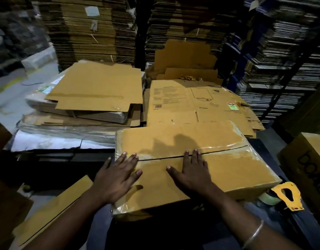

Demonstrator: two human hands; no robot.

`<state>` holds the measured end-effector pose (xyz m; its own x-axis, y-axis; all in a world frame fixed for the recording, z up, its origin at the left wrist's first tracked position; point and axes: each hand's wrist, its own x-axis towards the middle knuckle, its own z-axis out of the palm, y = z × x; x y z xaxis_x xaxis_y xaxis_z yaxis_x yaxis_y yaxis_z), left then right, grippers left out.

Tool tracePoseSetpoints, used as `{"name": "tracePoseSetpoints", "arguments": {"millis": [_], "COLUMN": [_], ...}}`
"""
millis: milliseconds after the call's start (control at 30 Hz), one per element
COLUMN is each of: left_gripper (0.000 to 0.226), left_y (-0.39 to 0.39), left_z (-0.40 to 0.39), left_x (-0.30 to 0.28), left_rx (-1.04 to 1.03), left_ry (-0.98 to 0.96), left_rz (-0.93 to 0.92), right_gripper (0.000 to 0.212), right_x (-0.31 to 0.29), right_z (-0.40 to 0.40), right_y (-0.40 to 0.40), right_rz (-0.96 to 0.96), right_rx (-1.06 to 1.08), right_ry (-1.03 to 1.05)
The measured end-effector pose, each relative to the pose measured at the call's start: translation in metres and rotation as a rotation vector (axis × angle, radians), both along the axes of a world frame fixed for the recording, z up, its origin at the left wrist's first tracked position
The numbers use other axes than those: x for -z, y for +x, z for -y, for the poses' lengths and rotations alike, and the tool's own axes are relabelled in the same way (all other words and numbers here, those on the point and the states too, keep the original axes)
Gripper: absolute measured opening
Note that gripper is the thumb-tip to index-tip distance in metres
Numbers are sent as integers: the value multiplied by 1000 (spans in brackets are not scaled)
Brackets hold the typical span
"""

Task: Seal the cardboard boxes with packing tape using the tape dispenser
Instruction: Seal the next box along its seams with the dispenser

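Left hand, right hand flat on one box.

Right-hand box reads roughly "DOAL", sideways.

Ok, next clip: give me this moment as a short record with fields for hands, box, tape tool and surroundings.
left hand: flat, fingers spread, on the left end of the box top
right hand: flat on the box top, fingertips at the centre seam
box: closed, clear tape over the seam and edges
tape dispenser: yellow, lying at the box's right corner, not held
bangle: on the right wrist
surroundings: flattened cardboard stacked behind the box
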<state>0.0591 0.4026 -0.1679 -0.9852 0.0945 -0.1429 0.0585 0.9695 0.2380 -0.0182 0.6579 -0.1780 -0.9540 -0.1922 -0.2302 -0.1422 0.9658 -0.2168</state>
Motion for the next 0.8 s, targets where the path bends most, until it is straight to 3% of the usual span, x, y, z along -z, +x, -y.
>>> {"name": "tracePoseSetpoints", "arguments": {"millis": [100,200,300,400,467,533,633,733,800], "left_gripper": [105,102,82,53,49,53,58,61,61], "left_y": [6,1,1,3,3,2,-1,-4,-6], "left_z": [7,7,8,4,5,10,15,14,14], "left_x": [6,15,24,32,39,46,52,52,54], "left_rx": [0,-39,-97,-220,-345,-485,-500,-479,-484], "left_ry": [35,190,464,865,1082,1274,1197,954,903], "left_rz": [-6,-30,-109,-239,-343,-303,-224,-244,-248], "right_gripper": [107,111,111,106,104,104,108,124,127], "right_x": [-2,1,1,-2,1,3,0,-6,-8], "right_z": [27,54,62,75,84,88,87,90,92], "right_y": [9,20,23,31,42,47,47,57,66], "right_rz": [-2,6,-30,-24,-9,-25,-21,10,23], "right_rx": [-104,-142,-98,-192,-257,-255,-276,-486,-609], "right_ry": [-38,-19,-24,-49,-44,-43,-49,-37,4]}}
